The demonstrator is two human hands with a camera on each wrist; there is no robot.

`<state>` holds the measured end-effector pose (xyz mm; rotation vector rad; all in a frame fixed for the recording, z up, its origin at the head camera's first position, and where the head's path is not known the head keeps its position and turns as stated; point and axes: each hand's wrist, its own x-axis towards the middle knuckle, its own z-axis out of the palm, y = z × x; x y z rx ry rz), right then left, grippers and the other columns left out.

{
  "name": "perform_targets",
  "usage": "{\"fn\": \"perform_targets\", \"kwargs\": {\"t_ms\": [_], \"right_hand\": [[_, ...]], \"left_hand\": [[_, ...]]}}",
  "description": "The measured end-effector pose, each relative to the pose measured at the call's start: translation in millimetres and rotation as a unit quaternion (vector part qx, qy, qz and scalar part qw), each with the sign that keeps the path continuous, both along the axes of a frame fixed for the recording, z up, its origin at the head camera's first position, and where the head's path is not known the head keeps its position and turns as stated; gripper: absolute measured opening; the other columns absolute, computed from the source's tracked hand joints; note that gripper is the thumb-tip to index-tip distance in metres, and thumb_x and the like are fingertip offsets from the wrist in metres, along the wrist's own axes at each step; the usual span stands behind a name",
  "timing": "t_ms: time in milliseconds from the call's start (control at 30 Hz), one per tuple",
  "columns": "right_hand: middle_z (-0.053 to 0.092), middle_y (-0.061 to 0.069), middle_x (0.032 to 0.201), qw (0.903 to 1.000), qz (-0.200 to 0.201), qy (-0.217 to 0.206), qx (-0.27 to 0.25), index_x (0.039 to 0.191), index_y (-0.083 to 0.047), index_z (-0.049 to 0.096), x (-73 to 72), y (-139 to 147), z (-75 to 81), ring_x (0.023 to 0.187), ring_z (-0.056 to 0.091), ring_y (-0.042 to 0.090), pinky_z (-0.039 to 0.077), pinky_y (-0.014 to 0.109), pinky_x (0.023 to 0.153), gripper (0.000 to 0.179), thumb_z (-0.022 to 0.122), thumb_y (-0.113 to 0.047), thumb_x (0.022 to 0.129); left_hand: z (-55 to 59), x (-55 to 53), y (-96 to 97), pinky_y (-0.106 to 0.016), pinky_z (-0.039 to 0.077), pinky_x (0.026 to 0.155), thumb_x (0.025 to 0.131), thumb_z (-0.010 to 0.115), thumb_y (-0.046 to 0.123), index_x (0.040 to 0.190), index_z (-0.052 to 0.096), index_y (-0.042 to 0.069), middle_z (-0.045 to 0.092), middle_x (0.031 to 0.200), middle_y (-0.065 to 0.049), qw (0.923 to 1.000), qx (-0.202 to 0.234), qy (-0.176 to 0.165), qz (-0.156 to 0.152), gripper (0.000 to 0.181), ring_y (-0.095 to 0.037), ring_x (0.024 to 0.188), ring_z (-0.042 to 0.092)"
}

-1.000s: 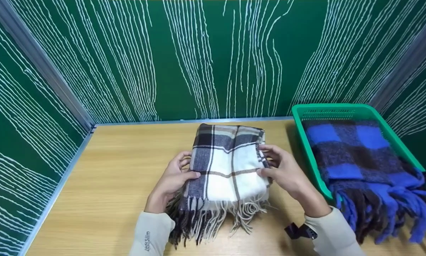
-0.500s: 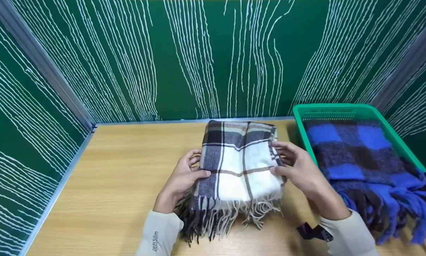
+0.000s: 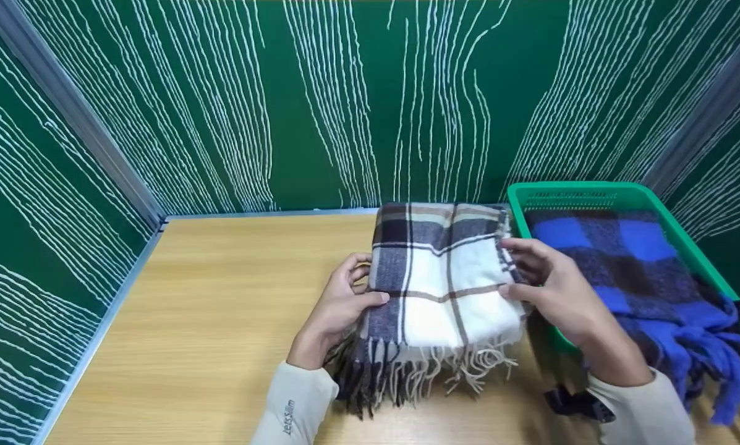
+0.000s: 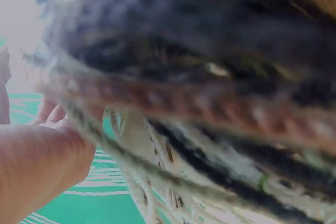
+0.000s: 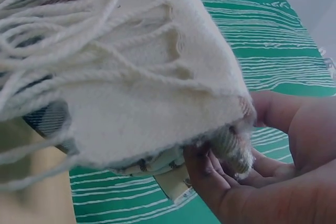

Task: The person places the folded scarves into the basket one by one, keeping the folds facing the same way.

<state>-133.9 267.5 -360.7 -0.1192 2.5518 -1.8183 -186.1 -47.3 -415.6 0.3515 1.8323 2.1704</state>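
A folded plaid scarf (image 3: 428, 318), white with dark and brown bands, hangs level between my two hands above the table. My left hand (image 3: 337, 306) grips its left edge, thumb on top and fingers underneath. On the opposite edge my right hand (image 3: 561, 296) pinches the folded layers the same way. Fringe dangles from the near end. In the left wrist view, blurred fringe (image 4: 205, 187) covers much of the picture and hides the left fingertips. The right wrist view shows the right thumb and fingers around the scarf's layered corner (image 5: 236, 150).
To the right stands a green plastic basket (image 3: 518, 210) with a folded blue and black checked scarf (image 3: 629, 266) in it, its thick fringe hanging over the near rim. The wooden table (image 3: 221, 309) meets green walls (image 3: 221, 93) with white lines at the back and sides.
Both hands have carried the plaid scarf to the right and slightly away, closer to the basket. My right hand and forearm now overlap the basket's near left side.
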Motion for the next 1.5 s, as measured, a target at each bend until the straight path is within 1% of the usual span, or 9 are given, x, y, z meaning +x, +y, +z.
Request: {"fn": "perform_targets", "kwargs": {"t_ms": [133, 233, 467, 533, 700, 767, 1100, 1367, 1500], "right_hand": [[0.067, 0.008, 0.133, 0.9998, -0.007, 0.005, 0.019, 0.156, 0.001, 0.044, 2.6, 10, 3.7, 0.105, 0.065, 0.002, 0.057, 0.025, 0.077, 0.069, 0.070, 0.007, 0.093], [0.068, 0.006, 0.129, 0.9990, -0.009, 0.011, 0.042, 0.156, -0.001, 0.044, 4.5, 17, 6.6, 0.105, 0.065, 0.001, 0.058, 0.025, 0.077, 0.068, 0.071, 0.005, 0.094], [0.064, 0.011, 0.135, 0.9983, -0.011, 0.011, 0.056, 0.157, -0.001, 0.043, 9.8, 31, 11.6, 0.106, 0.065, 0.000, 0.061, 0.028, 0.078, 0.070, 0.072, 0.005, 0.093], [0.066, 0.007, 0.132, 0.9979, -0.011, 0.016, 0.062, 0.156, -0.001, 0.044, 10.8, 35, 12.6, 0.105, 0.066, -0.001, 0.061, 0.027, 0.078, 0.070, 0.072, 0.006, 0.093], [0.068, -0.017, 0.118, 0.9971, -0.010, 0.032, 0.068, 0.154, -0.001, 0.046, 13.7, 47, 15.2, 0.103, 0.067, 0.000, 0.061, 0.026, 0.076, 0.068, 0.072, 0.007, 0.092], [0.068, -0.021, 0.116, 0.9972, -0.010, 0.035, 0.066, 0.154, -0.003, 0.047, 14.6, 51, 16.6, 0.103, 0.067, 0.001, 0.061, 0.026, 0.076, 0.068, 0.072, 0.008, 0.092], [0.071, -0.022, 0.115, 0.9956, -0.006, 0.074, 0.058, 0.145, -0.020, 0.057, 16.7, 68, 27.6, 0.101, 0.069, 0.001, 0.060, 0.023, 0.075, 0.067, 0.068, 0.016, 0.091], [0.070, -0.025, 0.115, 0.9944, -0.026, 0.066, 0.079, 0.147, -0.022, 0.056, 18.6, 79, 39.0, 0.098, 0.070, 0.000, 0.060, 0.025, 0.069, 0.066, 0.069, 0.013, 0.092], [0.069, -0.026, 0.116, 0.9938, -0.036, 0.058, 0.088, 0.143, -0.029, 0.057, 20.5, 85, 45.5, 0.096, 0.070, 0.000, 0.061, 0.027, 0.067, 0.066, 0.070, 0.012, 0.093]], "left_hand": [[2.4, 0.6, 9.7, -0.031, 0.058, 0.080, 0.082, 0.069, -0.014, 0.134, 0.050, -0.003, 0.066, 0.121, -0.016, 0.9998, 0.019, 0.002, -0.007, 0.057, -0.020, 0.096, 0.069], [4.4, 0.4, 14.9, -0.032, 0.058, 0.080, 0.081, 0.069, -0.014, 0.133, 0.050, -0.003, 0.066, 0.119, -0.015, 0.9997, 0.023, 0.001, -0.013, 0.057, -0.020, 0.096, 0.068], [10.1, -0.3, 22.7, -0.032, 0.058, 0.082, 0.080, 0.067, -0.015, 0.133, 0.050, -0.002, 0.065, 0.119, -0.014, 0.9992, 0.005, 0.005, -0.039, 0.057, -0.020, 0.098, 0.068], [11.9, -0.4, 25.1, -0.033, 0.058, 0.083, 0.081, 0.067, -0.015, 0.134, 0.050, -0.002, 0.065, 0.120, -0.014, 0.9988, 0.003, 0.006, -0.048, 0.057, -0.021, 0.100, 0.068], [15.9, -0.3, 32.6, -0.035, 0.057, 0.088, 0.081, 0.069, -0.014, 0.135, 0.050, -0.001, 0.064, 0.125, -0.015, 0.9980, -0.004, 0.009, -0.063, 0.058, -0.021, 0.103, 0.068], [17.3, -0.3, 35.7, -0.036, 0.058, 0.089, 0.081, 0.069, -0.014, 0.135, 0.050, -0.001, 0.065, 0.125, -0.015, 0.9978, -0.003, 0.012, -0.064, 0.058, -0.022, 0.103, 0.068], [27.0, 0.4, 52.3, -0.035, 0.058, 0.088, 0.080, 0.069, -0.016, 0.134, 0.050, -0.002, 0.065, 0.122, -0.015, 0.9973, 0.018, 0.028, -0.065, 0.059, -0.020, 0.099, 0.069], [34.0, 1.5, 65.5, -0.035, 0.057, 0.090, 0.080, 0.069, -0.016, 0.135, 0.051, -0.002, 0.066, 0.120, -0.014, 0.9969, 0.033, 0.037, -0.062, 0.060, -0.020, 0.098, 0.068], [37.4, 2.3, 70.9, -0.035, 0.058, 0.089, 0.081, 0.070, -0.016, 0.135, 0.052, -0.001, 0.066, 0.120, -0.012, 0.9965, 0.040, 0.038, -0.063, 0.059, -0.019, 0.097, 0.068]]}}
